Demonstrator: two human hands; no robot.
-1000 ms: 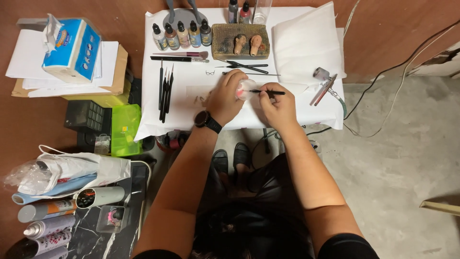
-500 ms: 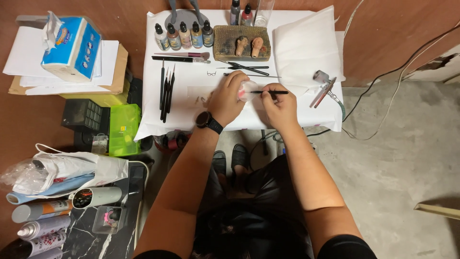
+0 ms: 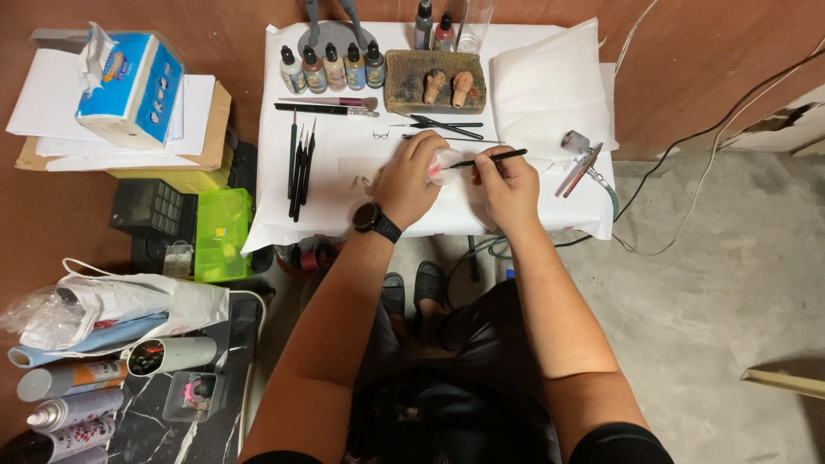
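My left hand (image 3: 411,176), with a black watch on the wrist, is closed around a small pale piece (image 3: 446,163) with a pink patch, held over the white paper-covered table (image 3: 335,215). My right hand (image 3: 507,182) grips a thin black brush (image 3: 490,158) whose tip touches that piece. Both hands sit close together at the middle of the table.
A row of small paint bottles (image 3: 331,67), a brown block holding two small skin-toned parts (image 3: 434,82), several black brushes (image 3: 301,159), an airbrush (image 3: 583,163) with its hose, and folded white sheet (image 3: 550,82) lie on the table. Tissue pack (image 3: 129,82), green box (image 3: 222,232) and spray cans (image 3: 69,404) stand left.
The view has shifted slightly. Both hands stay together on the small piece, with the brush tip moving a little over it.
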